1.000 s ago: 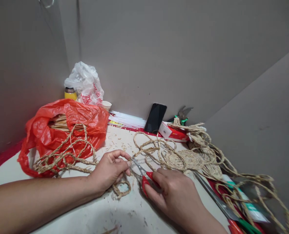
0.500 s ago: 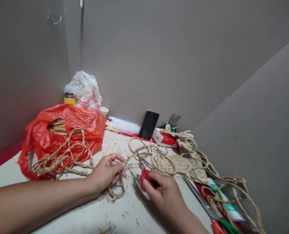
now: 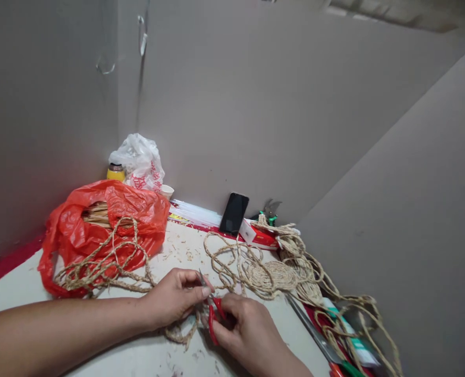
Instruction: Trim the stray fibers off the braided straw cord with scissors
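Observation:
My right hand is closed on the red handles of a pair of scissors. The metal blades point up and left, right at the fingertips of my left hand. My left thumb and fingers pinch a braided straw rope, largely hidden by the fingers and scissors. Below the hands a loop of the rope lies on the table, and more straw rope is looped beyond them. To the right of these loops sits a flat coiled straw disc.
A red plastic bag with straw inside stands on the left, rope draped over it. Behind are a white plastic bag, a yellow jar, a paper cup and a phone. Pruning shears lie back right.
My right hand has brought the scissors left and down to my left fingertips; before, they were apart from them. The camera has tilted upward a little.

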Demonstrator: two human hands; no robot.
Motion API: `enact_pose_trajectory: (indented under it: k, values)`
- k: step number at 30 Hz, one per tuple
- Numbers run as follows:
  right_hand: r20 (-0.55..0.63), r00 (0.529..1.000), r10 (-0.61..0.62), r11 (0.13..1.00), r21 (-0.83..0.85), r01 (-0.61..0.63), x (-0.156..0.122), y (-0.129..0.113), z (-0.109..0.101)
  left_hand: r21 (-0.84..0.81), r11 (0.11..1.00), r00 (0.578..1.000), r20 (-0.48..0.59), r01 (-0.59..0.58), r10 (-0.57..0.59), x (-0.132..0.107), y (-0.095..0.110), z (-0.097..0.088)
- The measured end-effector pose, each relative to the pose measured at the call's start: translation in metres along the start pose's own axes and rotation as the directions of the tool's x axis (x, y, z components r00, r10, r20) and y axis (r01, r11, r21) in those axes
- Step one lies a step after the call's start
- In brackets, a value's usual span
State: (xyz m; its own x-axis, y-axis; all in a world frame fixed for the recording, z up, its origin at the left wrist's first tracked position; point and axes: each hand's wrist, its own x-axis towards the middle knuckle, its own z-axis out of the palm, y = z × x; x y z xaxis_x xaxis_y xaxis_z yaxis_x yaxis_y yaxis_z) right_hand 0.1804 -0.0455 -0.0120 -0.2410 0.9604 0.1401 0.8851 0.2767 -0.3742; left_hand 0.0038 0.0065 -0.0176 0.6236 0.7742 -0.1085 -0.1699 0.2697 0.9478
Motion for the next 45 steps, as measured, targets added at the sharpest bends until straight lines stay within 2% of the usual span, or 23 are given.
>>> enact_pose_trajectory:
  k: [3, 6, 8, 11, 13, 15, 18, 19, 20, 22, 24, 26, 28, 29, 31, 33, 34, 35, 37, 40, 42, 43, 45]
  values:
    - [0.179, 0.981, -0.079, 0.948, 0.316, 0.019, 0.003, 0.002, -0.011, 0.002, 1.0, 1.0, -0.011, -0.016, 0.016, -0.002, 0.0, 0.003]
    - [0.37, 0.919, -0.14, 0.781, 0.611, -0.127, 0.007, 0.01, -0.012, -0.002, 1.0, 0.999, -0.036, -0.02, 0.02, -0.003, 0.002, 0.007]
    - [0.385, 0.921, -0.055, 0.724, 0.651, -0.228, 0.008, 0.014, -0.005, -0.013, 1.0, 0.998, -0.065, -0.024, 0.024, -0.002, 0.004, 0.007]
    - [0.121, 0.992, 0.041, 0.824, 0.557, -0.102, 0.008, 0.016, 0.007, -0.042, 0.999, 0.997, -0.081, -0.01, 0.007, -0.001, 0.006, 0.006]
    - [0.081, 0.997, 0.019, 0.835, 0.547, -0.061, 0.006, 0.015, 0.009, -0.058, 0.998, 0.998, -0.07, -0.01, 0.006, -0.002, 0.006, 0.006]
    - [0.232, 0.973, 0.018, 0.729, 0.662, -0.172, 0.005, 0.016, 0.008, -0.062, 0.998, 0.998, -0.055, -0.018, 0.015, -0.003, 0.004, 0.007]
    - [0.493, 0.868, -0.057, 0.514, 0.76, -0.398, 0.005, 0.021, 0.004, -0.067, 0.998, 1.0, -0.005, -0.019, 0.019, -0.005, 0.003, 0.01]
    - [0.524, 0.848, -0.079, 0.473, 0.768, -0.431, 0.005, 0.022, 0.004, -0.077, 0.997, 1.0, 0.001, -0.022, 0.022, -0.006, 0.004, 0.01]
    - [0.515, 0.854, -0.075, 0.453, 0.78, -0.431, 0.006, 0.022, 0.005, -0.085, 0.996, 1.0, -0.001, -0.028, 0.028, -0.006, 0.004, 0.01]
    - [0.38, 0.925, 0.007, 0.487, 0.807, -0.335, 0.008, 0.02, 0.009, -0.087, 0.996, 0.999, -0.024, -0.035, 0.033, -0.005, 0.005, 0.009]
    - [0.149, 0.984, 0.099, 0.614, 0.769, -0.179, 0.008, 0.015, 0.013, -0.075, 0.997, 1.0, -0.018, -0.026, 0.024, -0.004, 0.005, 0.008]
    - [-0.036, 0.994, 0.099, 0.762, 0.646, -0.053, 0.008, 0.009, 0.016, -0.067, 0.998, 1.0, 0.016, -0.015, 0.016, -0.002, 0.001, 0.006]
    - [-0.089, 0.995, 0.042, 0.842, 0.539, 0.013, 0.006, 0.006, 0.015, -0.062, 0.998, 0.999, 0.048, -0.01, 0.013, 0.0, -0.003, 0.006]
    - [-0.059, 0.998, 0.011, 0.847, 0.532, 0.022, 0.005, 0.007, 0.014, -0.056, 0.998, 0.999, 0.053, -0.012, 0.015, 0.0, -0.005, 0.006]
    - [0.122, 0.992, -0.036, 0.769, 0.637, -0.05, 0.003, 0.011, 0.011, -0.028, 0.999, 0.999, 0.026, -0.029, 0.03, 0.002, -0.005, 0.005]
    - [0.368, 0.925, -0.093, 0.589, 0.77, -0.247, 0.002, 0.018, 0.011, -0.018, 0.999, 0.999, -0.027, -0.034, 0.034, 0.003, -0.002, 0.003]
    - [0.452, 0.885, -0.111, 0.503, 0.794, -0.342, 0.002, 0.022, 0.012, -0.021, 0.999, 0.999, -0.049, -0.025, 0.024, 0.003, 0.0, 0.003]
    - [0.461, 0.884, -0.077, 0.455, 0.805, -0.38, 0.002, 0.024, 0.013, -0.029, 1.0, 0.998, -0.059, -0.005, 0.003, 0.004, 0.002, 0.002]
    - [0.387, 0.922, 0.021, 0.47, 0.81, -0.351, 0.002, 0.026, 0.016, -0.05, 0.998, 0.997, -0.053, 0.045, -0.048, 0.005, 0.005, 0.001]
    - [0.015, 0.996, 0.087, 0.663, 0.746, -0.069, 0.001, 0.023, 0.017, -0.08, 0.994, 0.996, -0.052, 0.072, -0.076, 0.006, 0.005, 0.0]
    - [-0.263, 0.958, 0.112, 0.745, 0.66, 0.094, 0.0, 0.02, 0.015, -0.117, 0.99, 0.995, -0.053, 0.077, -0.084, 0.007, 0.004, -0.002]
    - [-0.346, 0.924, 0.161, 0.749, 0.653, 0.114, -0.001, 0.019, 0.014, -0.136, 0.987, 0.995, -0.042, 0.08, -0.086, 0.007, 0.003, -0.004]
    - [-0.346, 0.88, 0.324, 0.661, 0.749, 0.051, -0.001, 0.017, 0.011, -0.16, 0.983, 0.996, 0.001, 0.088, -0.089, 0.007, 0.003, -0.006]
